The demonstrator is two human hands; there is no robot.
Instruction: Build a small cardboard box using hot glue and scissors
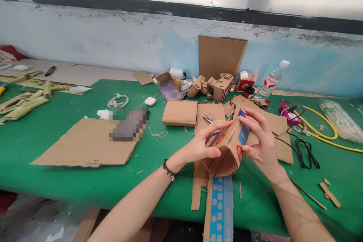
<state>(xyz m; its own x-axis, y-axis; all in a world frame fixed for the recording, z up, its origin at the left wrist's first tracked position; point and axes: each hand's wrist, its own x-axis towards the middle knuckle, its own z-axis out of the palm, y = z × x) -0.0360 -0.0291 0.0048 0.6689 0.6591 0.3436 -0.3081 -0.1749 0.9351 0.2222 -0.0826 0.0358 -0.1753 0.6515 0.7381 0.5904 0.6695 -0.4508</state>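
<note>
Both my hands hold a curved, printed piece of cardboard (228,150) above the green table (70,174). My left hand (202,144) grips its left side, thumb underneath and fingers on top. My right hand (261,140) wraps the right side and seems to pinch a small blue object (242,113) at the top edge. A long cardboard strip with blue print (219,208) lies below the piece and hangs over the table's front edge.
A large flat cardboard sheet (85,143) lies at left. A folded cardboard block (180,112), small cardboard models (222,86), a water bottle (270,80), yellow and black cables (312,136) and scraps surround the hands. Bamboo-like sticks (25,102) lie far left.
</note>
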